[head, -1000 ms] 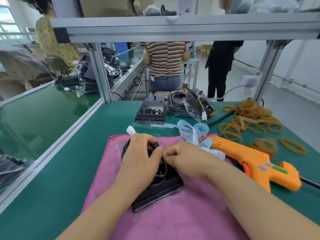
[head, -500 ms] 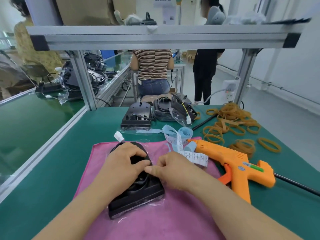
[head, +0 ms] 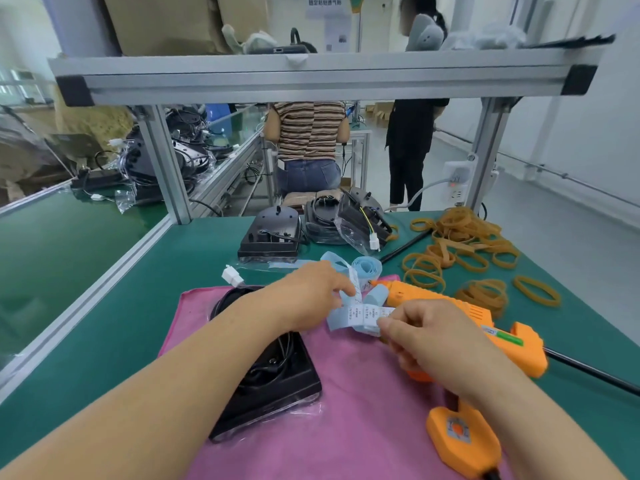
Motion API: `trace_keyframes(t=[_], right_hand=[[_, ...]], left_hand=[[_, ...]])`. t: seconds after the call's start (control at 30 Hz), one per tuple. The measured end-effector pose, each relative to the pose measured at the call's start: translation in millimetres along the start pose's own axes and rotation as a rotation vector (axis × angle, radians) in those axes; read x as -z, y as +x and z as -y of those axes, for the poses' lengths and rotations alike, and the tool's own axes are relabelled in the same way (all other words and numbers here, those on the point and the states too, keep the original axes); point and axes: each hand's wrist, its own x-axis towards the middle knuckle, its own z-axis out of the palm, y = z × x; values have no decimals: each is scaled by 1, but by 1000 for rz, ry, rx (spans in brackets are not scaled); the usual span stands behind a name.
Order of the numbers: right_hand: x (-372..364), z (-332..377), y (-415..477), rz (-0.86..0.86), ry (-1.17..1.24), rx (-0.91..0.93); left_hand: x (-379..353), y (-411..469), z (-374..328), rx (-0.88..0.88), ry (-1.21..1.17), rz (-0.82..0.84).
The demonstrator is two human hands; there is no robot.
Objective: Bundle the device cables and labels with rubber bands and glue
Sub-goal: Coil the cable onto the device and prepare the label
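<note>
Two hands pinch the pale blue paper label strip (head: 360,315) at frame centre, left hand (head: 311,292) above, right hand (head: 433,344) below. The black plastic device (head: 284,382), lower centre, looks not yet banded or glued.

The label strip (head: 362,317), pinched by the left hand (head: 311,292) and right hand (head: 429,337), carries tiny black print, unreadable. Far beyond both, a paper notice (head: 325,3) shows blurred Chinese characters.
</note>
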Motion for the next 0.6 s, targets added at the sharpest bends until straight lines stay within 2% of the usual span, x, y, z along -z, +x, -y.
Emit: trace_keyframes(t=[0.07,0.13,0.2,0.27,0.33,0.4,0.47,0.6], right_hand=[[-2,-3,-2,6,10,-6],[-1,-5,-1,11,41,-18],[-1,-6,2,21,103,-46],[-4,-4,10,27,231,-76],[-7,1,20,-10,388,-91],[-8,7,30,-75,566,-113],[-9,13,37,-66,724,-138],[-9,22,42,-22,942,-121]], left_hand=[[-3,10,1,-14,12,63],[-4,14,3,-11,-75,35],[-4,16,7,24,-346,-70],[-4,13,6,66,-712,-172],[-6,10,1,97,-1027,-193],[-7,5,-5,113,-1193,-192],[-7,0,-10,115,-1197,-201],[-8,-7,-12,106,-1057,-249]])
